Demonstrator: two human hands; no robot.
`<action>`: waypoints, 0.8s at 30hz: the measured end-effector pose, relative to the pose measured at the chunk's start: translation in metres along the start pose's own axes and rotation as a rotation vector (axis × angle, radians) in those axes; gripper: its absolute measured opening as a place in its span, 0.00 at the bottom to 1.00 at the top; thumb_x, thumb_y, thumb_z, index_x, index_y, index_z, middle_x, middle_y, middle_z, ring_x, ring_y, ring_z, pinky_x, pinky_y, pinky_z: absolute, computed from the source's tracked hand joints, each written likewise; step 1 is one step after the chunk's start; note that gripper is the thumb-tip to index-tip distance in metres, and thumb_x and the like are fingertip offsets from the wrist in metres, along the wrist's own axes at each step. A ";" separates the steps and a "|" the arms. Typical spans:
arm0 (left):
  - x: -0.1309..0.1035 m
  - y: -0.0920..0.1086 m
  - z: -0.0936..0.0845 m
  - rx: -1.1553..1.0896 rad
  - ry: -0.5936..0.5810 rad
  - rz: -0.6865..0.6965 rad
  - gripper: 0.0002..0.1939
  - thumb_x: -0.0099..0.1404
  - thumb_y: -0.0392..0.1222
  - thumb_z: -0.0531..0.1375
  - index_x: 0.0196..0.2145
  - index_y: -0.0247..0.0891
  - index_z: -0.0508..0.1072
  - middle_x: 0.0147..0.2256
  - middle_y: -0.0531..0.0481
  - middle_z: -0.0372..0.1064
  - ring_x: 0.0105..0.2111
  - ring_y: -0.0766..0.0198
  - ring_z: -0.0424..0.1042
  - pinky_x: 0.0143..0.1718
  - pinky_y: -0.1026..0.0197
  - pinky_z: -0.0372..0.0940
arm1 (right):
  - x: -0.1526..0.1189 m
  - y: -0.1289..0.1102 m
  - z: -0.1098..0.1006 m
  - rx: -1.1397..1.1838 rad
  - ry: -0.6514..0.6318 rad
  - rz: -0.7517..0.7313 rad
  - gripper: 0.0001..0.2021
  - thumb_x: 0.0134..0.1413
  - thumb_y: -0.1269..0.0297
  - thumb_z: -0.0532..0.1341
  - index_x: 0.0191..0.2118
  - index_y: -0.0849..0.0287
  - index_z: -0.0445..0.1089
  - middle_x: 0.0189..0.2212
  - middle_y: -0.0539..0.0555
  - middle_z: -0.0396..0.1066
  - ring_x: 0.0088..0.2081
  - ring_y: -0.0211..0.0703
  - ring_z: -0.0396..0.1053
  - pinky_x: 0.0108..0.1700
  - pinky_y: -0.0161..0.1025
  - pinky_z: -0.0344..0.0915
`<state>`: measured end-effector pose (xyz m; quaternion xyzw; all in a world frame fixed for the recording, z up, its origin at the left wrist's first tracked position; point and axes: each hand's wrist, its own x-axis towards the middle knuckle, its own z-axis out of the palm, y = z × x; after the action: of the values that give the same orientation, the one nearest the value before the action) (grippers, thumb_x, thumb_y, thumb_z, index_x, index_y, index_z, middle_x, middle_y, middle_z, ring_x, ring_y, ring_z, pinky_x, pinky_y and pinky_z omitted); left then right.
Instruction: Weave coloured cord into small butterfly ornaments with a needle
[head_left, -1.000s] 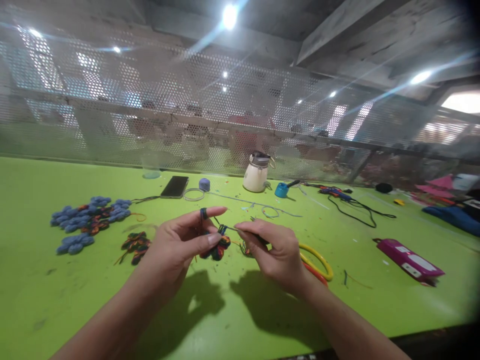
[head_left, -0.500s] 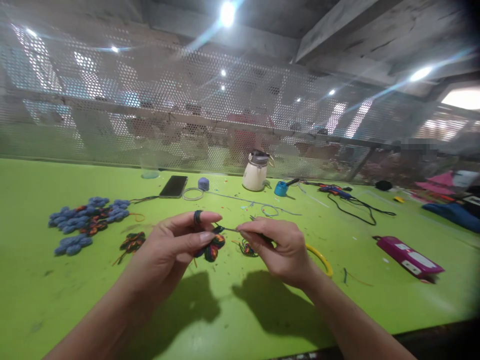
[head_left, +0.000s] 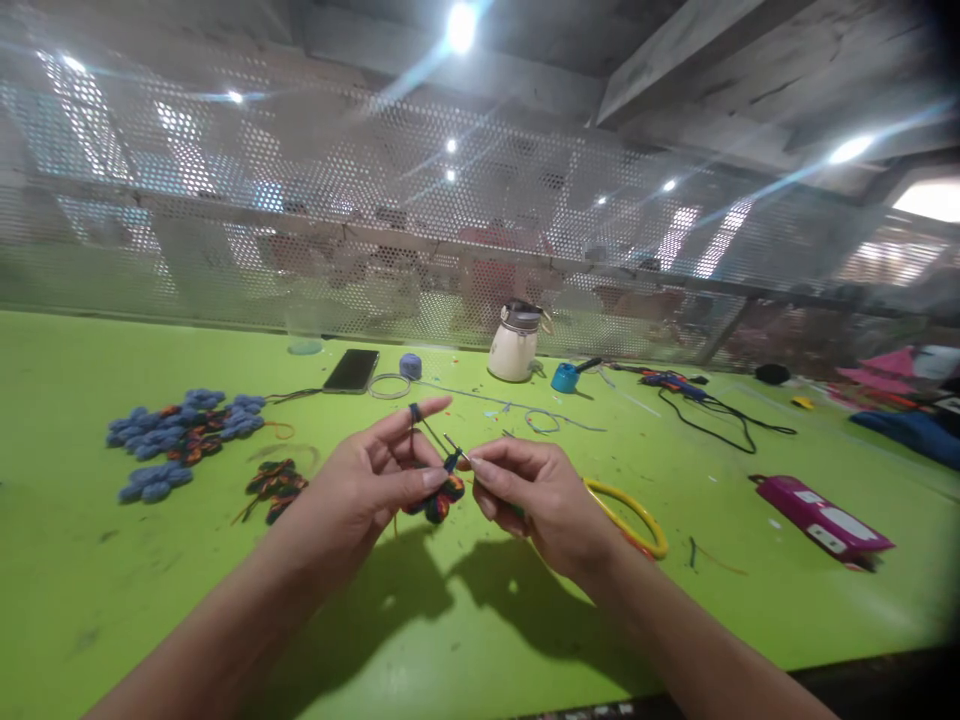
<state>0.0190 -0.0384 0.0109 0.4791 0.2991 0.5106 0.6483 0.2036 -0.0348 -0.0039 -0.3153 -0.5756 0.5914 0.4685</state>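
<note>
My left hand point(head_left: 386, 475) pinches a small dark crochet piece point(head_left: 442, 500) with orange and red petals between thumb and fingers. Dark yarn point(head_left: 415, 413) is wound round its raised index finger and runs down to the piece. A thin metal crochet hook point(head_left: 455, 447) is gripped in my right hand point(head_left: 517, 485), its tip up at the top of the crochet piece. Blue crochet flowers point(head_left: 155, 480) and multicoloured crochet flowers point(head_left: 274, 485) lie on the table left of my hands.
On the green table point(head_left: 360, 660) lie a yellow ring point(head_left: 652, 525), a magenta box point(head_left: 821, 520) and a phone point(head_left: 351, 370). Farther back stand a white bottle point(head_left: 513, 350), a blue jar point(head_left: 565, 377) and a blue yarn ball point(head_left: 410, 366). A perforated screen point(head_left: 360, 260) borders the back.
My left index finger has lifted, stretching the yarn upward. The hook has turned from nearly level to a steep tilt, and my right hand has moved slightly closer to the left.
</note>
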 end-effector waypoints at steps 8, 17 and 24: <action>0.004 -0.004 0.002 0.305 -0.018 0.088 0.47 0.56 0.34 0.65 0.67 0.44 0.45 0.25 0.58 0.67 0.24 0.66 0.68 0.29 0.61 0.64 | 0.001 -0.003 -0.001 -0.067 0.004 0.048 0.12 0.49 0.59 0.66 0.39 0.59 0.76 0.17 0.45 0.66 0.14 0.27 0.55 0.17 0.29 0.49; 0.006 -0.017 0.003 0.641 0.031 0.187 0.40 0.59 0.36 0.61 0.66 0.40 0.50 0.28 0.54 0.69 0.27 0.63 0.68 0.32 0.58 0.63 | 0.005 0.004 0.009 -0.132 0.162 0.038 0.12 0.48 0.58 0.66 0.34 0.62 0.74 0.15 0.43 0.60 0.15 0.29 0.52 0.17 0.30 0.47; 0.007 -0.022 0.006 0.582 0.024 0.221 0.39 0.59 0.38 0.61 0.65 0.41 0.50 0.31 0.53 0.69 0.30 0.64 0.67 0.35 0.59 0.63 | 0.008 0.013 0.003 -0.336 0.221 -0.183 0.11 0.57 0.59 0.60 0.29 0.60 0.66 0.16 0.43 0.58 0.17 0.30 0.52 0.20 0.31 0.51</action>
<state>0.0343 -0.0337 -0.0066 0.6681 0.3863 0.4766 0.4209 0.1951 -0.0276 -0.0144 -0.3984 -0.6375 0.4039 0.5213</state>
